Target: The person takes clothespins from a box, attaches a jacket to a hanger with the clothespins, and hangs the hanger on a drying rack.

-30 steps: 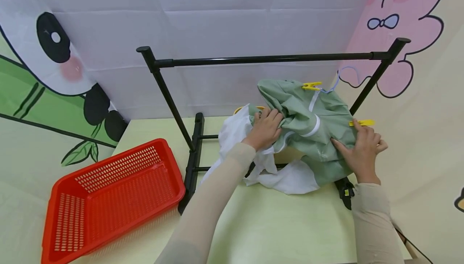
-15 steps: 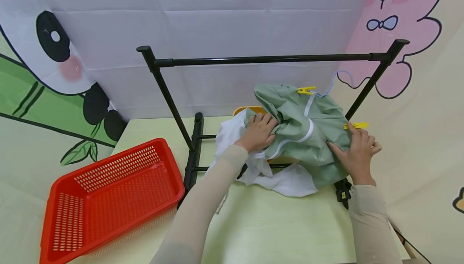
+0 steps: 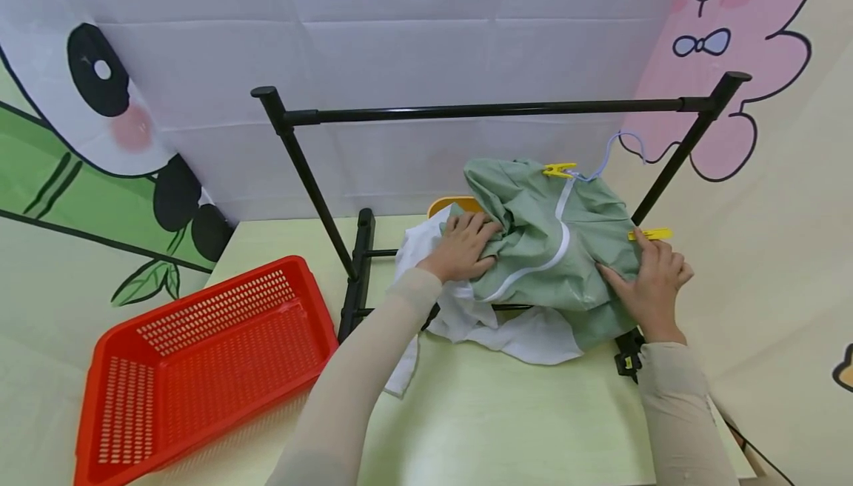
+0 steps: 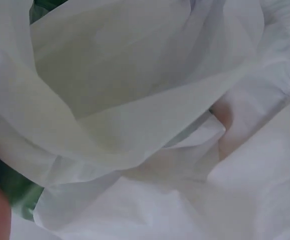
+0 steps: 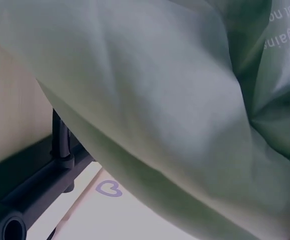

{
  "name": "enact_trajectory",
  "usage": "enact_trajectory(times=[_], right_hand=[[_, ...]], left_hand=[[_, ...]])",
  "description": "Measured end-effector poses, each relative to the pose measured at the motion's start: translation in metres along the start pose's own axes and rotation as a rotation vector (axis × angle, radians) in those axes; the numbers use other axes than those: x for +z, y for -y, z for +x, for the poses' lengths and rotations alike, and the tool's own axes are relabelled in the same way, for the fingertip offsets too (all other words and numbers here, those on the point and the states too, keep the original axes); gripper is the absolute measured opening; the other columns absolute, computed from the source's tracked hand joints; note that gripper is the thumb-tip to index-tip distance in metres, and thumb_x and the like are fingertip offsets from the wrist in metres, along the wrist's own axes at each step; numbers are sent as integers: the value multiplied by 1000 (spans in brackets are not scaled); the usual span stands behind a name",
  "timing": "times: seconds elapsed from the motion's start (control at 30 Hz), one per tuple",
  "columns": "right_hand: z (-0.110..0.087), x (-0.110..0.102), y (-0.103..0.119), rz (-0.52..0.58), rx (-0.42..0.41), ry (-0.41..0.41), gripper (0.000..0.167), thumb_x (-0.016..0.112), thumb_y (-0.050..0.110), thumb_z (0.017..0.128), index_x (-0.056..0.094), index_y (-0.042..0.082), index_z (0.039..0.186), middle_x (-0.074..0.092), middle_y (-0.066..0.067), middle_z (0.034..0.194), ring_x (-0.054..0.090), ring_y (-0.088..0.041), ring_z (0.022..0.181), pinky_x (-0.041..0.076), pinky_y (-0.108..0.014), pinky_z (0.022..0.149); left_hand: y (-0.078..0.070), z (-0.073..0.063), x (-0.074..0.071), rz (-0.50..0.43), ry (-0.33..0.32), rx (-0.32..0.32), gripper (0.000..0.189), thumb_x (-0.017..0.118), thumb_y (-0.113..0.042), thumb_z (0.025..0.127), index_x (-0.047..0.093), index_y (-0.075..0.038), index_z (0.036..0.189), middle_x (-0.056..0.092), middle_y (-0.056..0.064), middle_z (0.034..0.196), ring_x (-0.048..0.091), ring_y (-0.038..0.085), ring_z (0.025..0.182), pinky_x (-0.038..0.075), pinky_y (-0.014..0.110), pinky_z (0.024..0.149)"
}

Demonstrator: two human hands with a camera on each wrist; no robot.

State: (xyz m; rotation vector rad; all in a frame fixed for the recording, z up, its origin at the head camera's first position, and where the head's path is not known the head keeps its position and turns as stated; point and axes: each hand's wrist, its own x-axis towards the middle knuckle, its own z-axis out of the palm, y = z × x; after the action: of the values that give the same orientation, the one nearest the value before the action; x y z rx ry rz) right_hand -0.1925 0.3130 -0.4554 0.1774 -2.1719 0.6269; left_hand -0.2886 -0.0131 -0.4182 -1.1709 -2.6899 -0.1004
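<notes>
A green garment (image 3: pixel 533 212) with a white stripe and white cloth (image 3: pixel 526 334) below it lies bunched in front of the black rack. A blue hanger hook (image 3: pixel 609 149) rises from its top. One yellow clip (image 3: pixel 558 170) sits at the upper edge, another yellow clip (image 3: pixel 649 234) at the right. My left hand (image 3: pixel 463 245) holds the fabric on the left side. My right hand (image 3: pixel 653 286) grips the right edge, thumb on the front, index finger by the clip. White folds (image 4: pixel 134 125) fill the left wrist view; green cloth (image 5: pixel 160 100) with faint lettering fills the right.
The black rack (image 3: pixel 493 110) stands on the pale table (image 3: pixel 520 419), its top bar above the garment. A red perforated basket (image 3: pixel 226 360) sits to the left. Part of a yellow container (image 3: pixel 460 203) shows behind the garment. A cartoon-printed backdrop hangs behind.
Both hands and the garment with its hanger have shifted slightly left and down. The left hand has drawn its side further left, so the white stripe lies straighter; a white strip now shows below the left forearm.
</notes>
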Motion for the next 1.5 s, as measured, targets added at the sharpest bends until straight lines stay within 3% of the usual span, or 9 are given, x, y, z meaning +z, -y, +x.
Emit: enact_trajectory(times=[0.23,0.33,0.67,1.1,1.5], right_hand=[[-5,3,-1,11,-22,-26,95,52,75,85,48,-3,140,46,-35,113,31,-49,85,12,-60,77],[-6,3,0,19,-34,-33,92,54,73,86,48,-3,140,46,-34,113,31,-49,83,11,-59,77],[-11,6,-2,14,-78,-76,86,55,69,88,51,-3,135,48,-33,110,31,-48,81,12,-56,76],[-11,4,-1,44,-130,-89,82,59,65,89,53,-4,133,49,-32,108,31,-47,80,8,-52,75],[-12,4,-2,81,-181,-88,79,60,63,89,56,-4,131,50,-32,108,34,-49,81,9,-53,78]], left_hand=[[6,-7,-8,-65,38,-27,63,52,-51,98,35,-16,148,35,11,143,33,27,129,24,46,100],[10,-9,-10,-81,26,-36,71,56,-57,94,35,-16,149,36,11,143,33,27,129,24,48,102],[14,-12,-15,-84,-63,-44,85,62,-66,86,34,-17,149,38,11,141,34,29,132,28,49,101],[20,-11,-33,-88,-306,-25,79,67,-55,86,36,-9,142,32,17,145,31,32,131,25,50,98],[22,-9,-40,-56,-316,-78,83,65,-55,89,33,-6,147,30,17,148,28,32,136,23,52,102]])
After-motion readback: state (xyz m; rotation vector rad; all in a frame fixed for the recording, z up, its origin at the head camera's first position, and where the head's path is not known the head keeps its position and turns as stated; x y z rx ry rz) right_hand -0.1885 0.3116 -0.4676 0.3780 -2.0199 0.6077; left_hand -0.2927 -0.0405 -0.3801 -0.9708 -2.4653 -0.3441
